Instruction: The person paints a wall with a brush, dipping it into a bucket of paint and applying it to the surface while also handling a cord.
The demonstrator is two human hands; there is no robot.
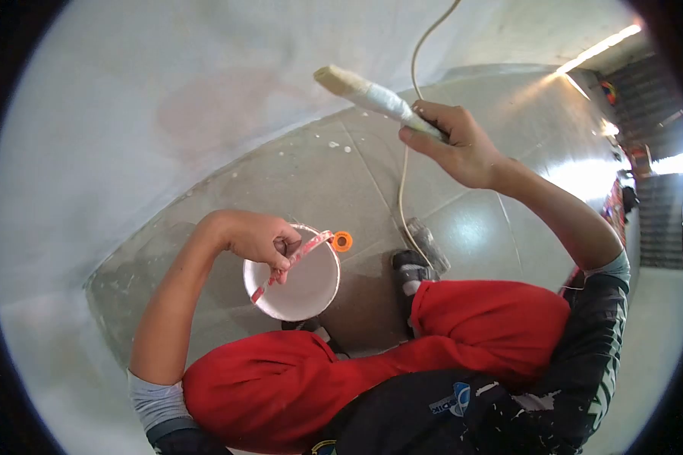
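Observation:
My right hand (463, 148) is wrapped round the handle of a paintbrush (368, 95), raised above the floor with its pale bristles pointing up and left toward the wall. My left hand (254, 236) is closed on the red-and-white, paint-smeared handle (311, 246) of a white bucket (307, 292). That handle crosses the bucket's mouth at a slant. White shows inside the bucket, below my left fingers. An orange ring-shaped piece (342, 242) sits at the bucket's right rim, by the end of the handle.
A pale wall (114, 129) with a faint pinkish patch runs along the left and top. White drips spot the grey tiled floor (357, 178). A cable (402, 182) trails down to a grey block-like object (429, 243) beside my shoe (408, 265). Bright light glares at the right.

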